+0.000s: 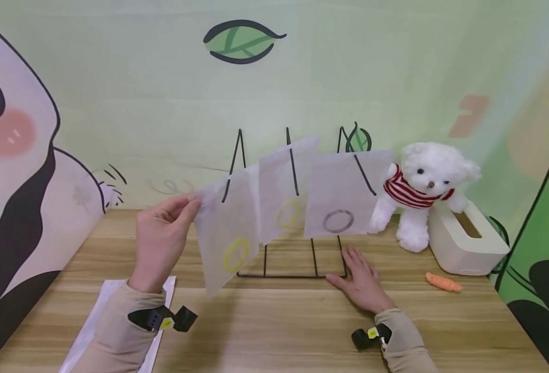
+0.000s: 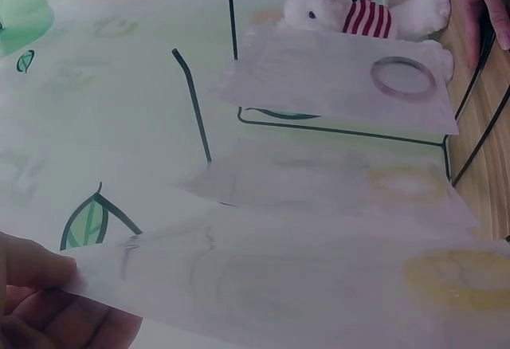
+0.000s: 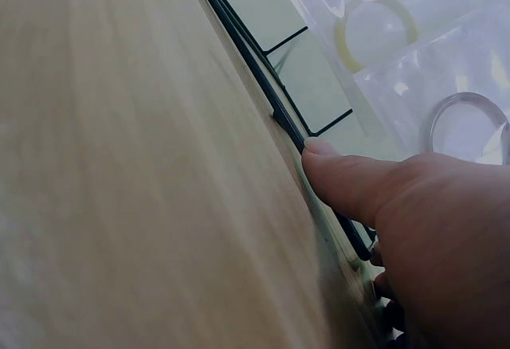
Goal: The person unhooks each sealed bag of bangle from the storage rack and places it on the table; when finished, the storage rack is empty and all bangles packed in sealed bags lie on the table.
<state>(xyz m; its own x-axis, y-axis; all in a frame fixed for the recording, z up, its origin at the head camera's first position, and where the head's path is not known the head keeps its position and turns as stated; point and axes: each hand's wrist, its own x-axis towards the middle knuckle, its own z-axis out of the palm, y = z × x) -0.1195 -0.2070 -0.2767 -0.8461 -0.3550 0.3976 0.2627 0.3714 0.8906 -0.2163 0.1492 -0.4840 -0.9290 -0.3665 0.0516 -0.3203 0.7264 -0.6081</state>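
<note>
A black wire display rack (image 1: 283, 277) stands on the table, its three prongs leaning forward. From each prong hangs a translucent plastic bag with a ring-shaped bangle: a yellow one in the left bag (image 1: 218, 223), a yellow one in the middle bag (image 1: 279, 176) and a greyish one in the right bag (image 1: 344, 186). My left hand (image 1: 164, 235) pinches the left bag's upper outer corner between thumb and fingers, also seen in the left wrist view. My right hand (image 1: 360, 280) rests at the rack's front right corner, fingers extended, its thumb (image 3: 351, 182) touching the base bar.
A white teddy bear (image 1: 419, 199) in a striped shirt leans by a white tissue box (image 1: 470, 243) at the right. An orange carrot-like piece (image 1: 444, 282) lies before it. White sheets or bags (image 1: 92, 316) lie under the left forearm. A printed cloth (image 1: 153, 93) hangs behind.
</note>
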